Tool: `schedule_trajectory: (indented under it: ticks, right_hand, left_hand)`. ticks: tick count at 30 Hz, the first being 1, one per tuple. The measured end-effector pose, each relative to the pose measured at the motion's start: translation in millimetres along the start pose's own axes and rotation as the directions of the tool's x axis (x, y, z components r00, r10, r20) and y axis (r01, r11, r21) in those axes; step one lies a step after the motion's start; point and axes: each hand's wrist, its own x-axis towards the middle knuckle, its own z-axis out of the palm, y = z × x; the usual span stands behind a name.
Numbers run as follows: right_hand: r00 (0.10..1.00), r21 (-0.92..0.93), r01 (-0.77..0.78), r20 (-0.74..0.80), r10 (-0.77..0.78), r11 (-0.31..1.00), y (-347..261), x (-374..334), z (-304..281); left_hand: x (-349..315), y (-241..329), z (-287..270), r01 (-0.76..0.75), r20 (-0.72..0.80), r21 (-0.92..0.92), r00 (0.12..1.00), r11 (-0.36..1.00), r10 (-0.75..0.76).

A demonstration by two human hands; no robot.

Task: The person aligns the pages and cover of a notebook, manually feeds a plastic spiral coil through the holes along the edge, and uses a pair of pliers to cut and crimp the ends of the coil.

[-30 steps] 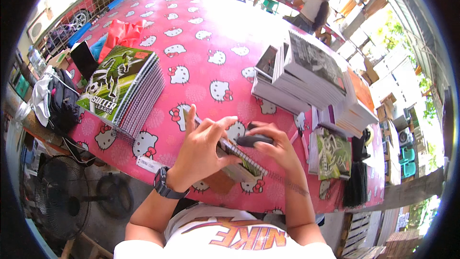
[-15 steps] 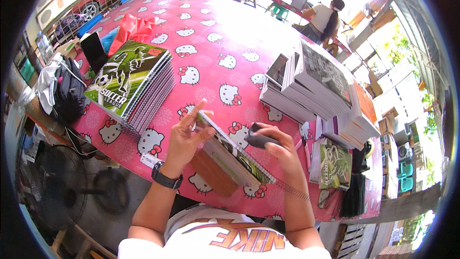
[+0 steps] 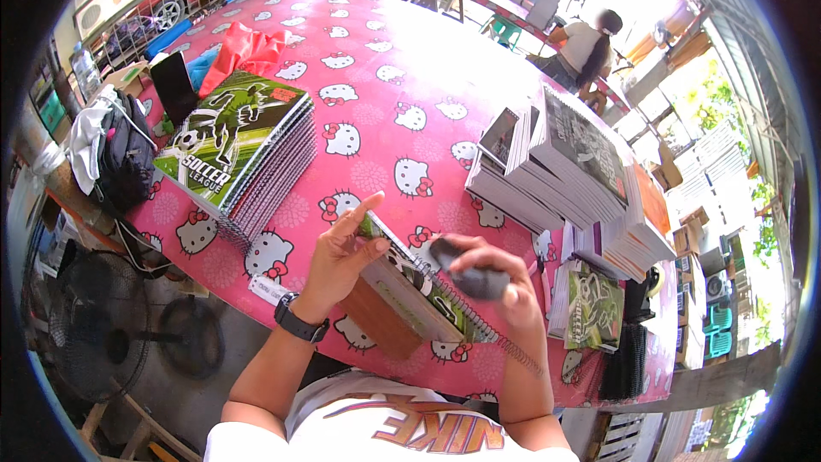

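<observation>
Both hands work one spiral-bound notebook (image 3: 415, 291) tilted at the near edge of the bench (image 3: 385, 60) with its pink cat-print cloth: the left hand (image 3: 342, 252) presses its thumb and palm on the notebook's upper end, index finger pointing up, other fingers loosely spread. Fingers of the right hand (image 3: 496, 278) are closed around a dark grey tool (image 3: 470, 272) set against the wire spiral. A stack of green notebooks (image 3: 244, 150) lies left, taller stacks of dark-covered books (image 3: 573, 175) right.
</observation>
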Motion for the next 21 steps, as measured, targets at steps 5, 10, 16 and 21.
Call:
schedule_trajectory:
  ticks: [5, 10, 16, 21]
  right_hand:
    - [0.982, -0.27, -0.128, -0.168, 0.084, 0.954, 29, 8, -12]
    - [1.0, -0.163, -0.013, 0.007, 0.015, 0.986, 20, 24, 0]
    - [0.993, -0.092, -0.038, 0.111, 0.048, 0.995, 13, 28, 6]
    - [0.977, 0.131, 0.001, 0.212, -0.029, 0.991, 12, 36, 3]
  left_hand:
    - [-1, -12, 0, -0.087, -0.009, -0.003, 0.996, 0.996, 0.087]
    - [-3, -14, 3, -0.077, -0.112, -0.167, 0.992, 0.983, 0.058]
    - [-6, -12, 3, -0.042, -0.147, -0.225, 0.989, 0.973, 0.009]
    - [-7, -13, -3, -0.063, -0.119, -0.181, 0.992, 0.981, 0.042]
